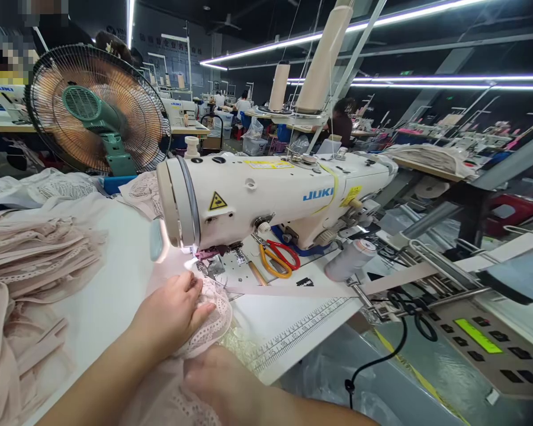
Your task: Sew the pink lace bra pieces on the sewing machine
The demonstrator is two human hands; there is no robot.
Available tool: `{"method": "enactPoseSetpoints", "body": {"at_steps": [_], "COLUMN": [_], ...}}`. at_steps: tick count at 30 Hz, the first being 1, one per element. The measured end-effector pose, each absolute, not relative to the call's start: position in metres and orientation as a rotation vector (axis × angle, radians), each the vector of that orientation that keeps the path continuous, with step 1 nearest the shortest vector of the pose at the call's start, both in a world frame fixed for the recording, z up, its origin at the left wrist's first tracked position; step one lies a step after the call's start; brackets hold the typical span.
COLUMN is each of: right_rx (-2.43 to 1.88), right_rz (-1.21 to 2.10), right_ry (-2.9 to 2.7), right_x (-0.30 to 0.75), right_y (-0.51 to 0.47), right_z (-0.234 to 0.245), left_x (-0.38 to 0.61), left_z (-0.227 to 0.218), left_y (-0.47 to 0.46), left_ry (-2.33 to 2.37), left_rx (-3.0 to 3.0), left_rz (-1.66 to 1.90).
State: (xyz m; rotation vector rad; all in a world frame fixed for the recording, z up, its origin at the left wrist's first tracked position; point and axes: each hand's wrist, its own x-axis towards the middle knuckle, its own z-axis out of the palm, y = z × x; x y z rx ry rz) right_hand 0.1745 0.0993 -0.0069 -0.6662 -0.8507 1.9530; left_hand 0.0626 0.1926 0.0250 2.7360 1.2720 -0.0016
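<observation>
A pale pink lace piece (215,307) lies on the white table under the needle area of a white JUKI sewing machine (270,198). My left hand (173,313) rests flat on the lace just in front of the presser foot (204,269), fingers stretched toward it. My right hand (224,384) sits lower at the table's front edge on the same fabric; its fingers are hidden under the lace and the hand's back. A flat pink tape (288,291) runs from the right toward the needle.
A stack of pink lace pieces (31,260) lies at the left. Scissors with red and yellow handles (278,257) and a thread cone (349,260) lie under the machine arm. A fan (95,112) stands behind. A control panel (484,343) sits at the right.
</observation>
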Motion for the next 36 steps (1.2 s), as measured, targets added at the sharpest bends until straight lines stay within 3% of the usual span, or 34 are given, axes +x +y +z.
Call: {"method": "enactPoseSetpoints", "body": {"at_steps": [7,10,13,17,20,27,36], "right_rx": [-0.687,-0.756,-0.934,-1.238,-1.344,-1.320,-1.282], "right_rz": [2.018,1.978,1.551,0.756,0.385,0.164,0.110], "right_ry": [-0.912,-1.235,-1.784,-2.075,-2.349,-2.752,-2.562], "right_x": [0.181,0.202,0.236,0.263,0.259,0.245,0.265], "right_y": [0.098,0.088,0.086,0.116,0.152,0.179,0.150], "right_z": [-0.008,0.004,0.019,0.030,0.030,0.026,-0.004], "left_x": [0.061,0.060,0.057,0.049,0.044,0.050,0.059], "left_z": [0.020,0.021,0.024,0.025,0.024,0.037,0.035], "left_y": [0.198,0.198,0.196,0.195,0.193,0.174,0.169], "left_ry": [1.306,1.318,1.321,1.216,1.059,0.775,1.087], "left_rx": [2.868,2.864,2.818,2.815,2.880,2.826,2.878], "left_rz": [0.028,-0.011,-0.093,-0.073,0.009,0.137,0.021]}}
